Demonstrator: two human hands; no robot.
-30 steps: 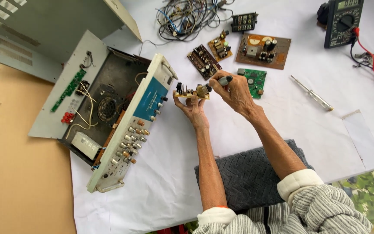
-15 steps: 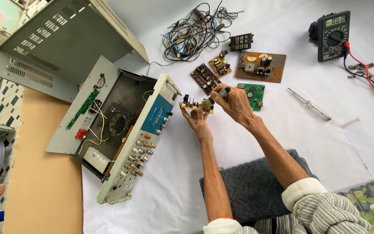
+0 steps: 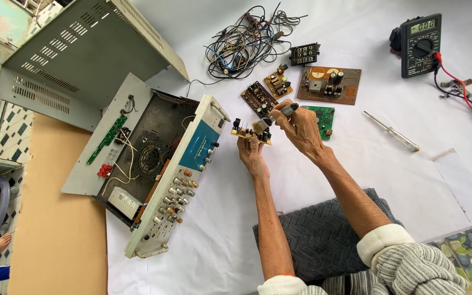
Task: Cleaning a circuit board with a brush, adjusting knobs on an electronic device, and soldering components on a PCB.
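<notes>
- Brushing step in hand: my left hand (image 3: 251, 154) pinches a small circuit board (image 3: 251, 133) by its lower edge, held above the white sheet (image 3: 411, 180), just right of the opened amplifier chassis (image 3: 154, 164).
- My right hand (image 3: 300, 128) grips a small brush (image 3: 271, 117), bristles touching the board's components.
- Next move, I judge, calls for light strokes and a steady board.

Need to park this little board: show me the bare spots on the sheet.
Bare white sheet lies right of the right hand, below the screwdriver. More lies between the opened amplifier and the grey cloth. Crowded: the circuit boards and wire tangle.
</notes>
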